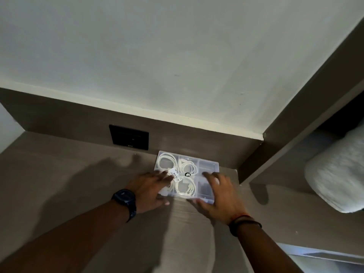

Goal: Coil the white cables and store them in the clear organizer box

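Observation:
The clear organizer box lies flat on the grey-brown desk, its lid down, near the back wall. Through the lid I see coiled white cables in several compartments; the right-hand compartments look dark. A white price label and a round black sticker sit on the lid. My left hand, with a dark watch on the wrist, rests on the box's near left corner, fingers spread over the lid. My right hand, a dark band on its wrist, presses on the near right part, fingers spread.
A black socket plate is set in the low back panel, left of the box. A brown partition rises on the right; behind it lies a white pillow. The desk surface stretches to the left.

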A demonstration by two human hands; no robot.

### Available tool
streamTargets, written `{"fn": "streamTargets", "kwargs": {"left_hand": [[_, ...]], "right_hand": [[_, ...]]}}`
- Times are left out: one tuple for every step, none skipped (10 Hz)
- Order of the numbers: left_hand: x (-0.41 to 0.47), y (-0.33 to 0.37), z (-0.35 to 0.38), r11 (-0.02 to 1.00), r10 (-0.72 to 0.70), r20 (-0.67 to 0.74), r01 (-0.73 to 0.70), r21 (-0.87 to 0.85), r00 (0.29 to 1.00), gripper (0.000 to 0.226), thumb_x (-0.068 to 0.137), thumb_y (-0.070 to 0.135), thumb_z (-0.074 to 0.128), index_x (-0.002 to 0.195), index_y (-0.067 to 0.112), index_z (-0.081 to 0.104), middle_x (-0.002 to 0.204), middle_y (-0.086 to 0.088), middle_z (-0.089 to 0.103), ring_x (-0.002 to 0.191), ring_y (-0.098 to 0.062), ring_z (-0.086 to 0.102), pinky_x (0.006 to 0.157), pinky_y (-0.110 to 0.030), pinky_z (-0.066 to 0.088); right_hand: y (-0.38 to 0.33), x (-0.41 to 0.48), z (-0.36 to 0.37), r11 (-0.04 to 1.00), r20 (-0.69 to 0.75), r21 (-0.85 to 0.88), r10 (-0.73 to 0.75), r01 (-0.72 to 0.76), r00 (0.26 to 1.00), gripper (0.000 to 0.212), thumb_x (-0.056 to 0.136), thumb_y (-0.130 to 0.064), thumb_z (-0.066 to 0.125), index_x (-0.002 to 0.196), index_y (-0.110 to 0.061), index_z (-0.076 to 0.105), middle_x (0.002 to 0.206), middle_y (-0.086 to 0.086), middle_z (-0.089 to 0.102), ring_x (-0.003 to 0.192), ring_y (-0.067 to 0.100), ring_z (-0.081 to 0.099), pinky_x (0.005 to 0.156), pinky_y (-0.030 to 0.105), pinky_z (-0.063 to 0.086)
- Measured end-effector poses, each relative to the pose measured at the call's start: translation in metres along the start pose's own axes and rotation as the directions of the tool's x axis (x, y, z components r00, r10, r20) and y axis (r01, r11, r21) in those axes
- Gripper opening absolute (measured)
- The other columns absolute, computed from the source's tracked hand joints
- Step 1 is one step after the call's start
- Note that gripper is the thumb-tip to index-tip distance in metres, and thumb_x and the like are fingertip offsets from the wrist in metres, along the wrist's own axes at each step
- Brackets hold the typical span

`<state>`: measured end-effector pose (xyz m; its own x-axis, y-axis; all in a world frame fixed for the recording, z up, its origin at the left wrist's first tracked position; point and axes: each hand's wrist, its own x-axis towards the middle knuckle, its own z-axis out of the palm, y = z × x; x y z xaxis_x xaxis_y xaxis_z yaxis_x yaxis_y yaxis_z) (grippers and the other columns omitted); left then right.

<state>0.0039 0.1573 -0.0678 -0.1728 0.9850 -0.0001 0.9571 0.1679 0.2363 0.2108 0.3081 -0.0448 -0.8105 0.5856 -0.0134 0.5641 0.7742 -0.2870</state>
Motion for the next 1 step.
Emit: {"fn": "streamTargets", "kwargs": {"left_hand": [[0.0019,-0.0019,-0.0343,0.997,0.037,-0.148,-0.028,0.066,0.988,0.063,0.069,0.047,0.074,0.122,0.017,0.059,0.132,-0.014,0.058,0.116,-0.033,0.059,0.087,-0.045,0.054]], "right_hand": [[-0.0288,0.0030,-0.0545,0.895,-0.378,0.447,0.189,0.000,0.906,0.058,0.071,-0.063,0.060,0.115,-0.026,0.051,0.103,-0.002,0.057,0.093,0.015,0.057,0.077,0.026,0.051]]}}
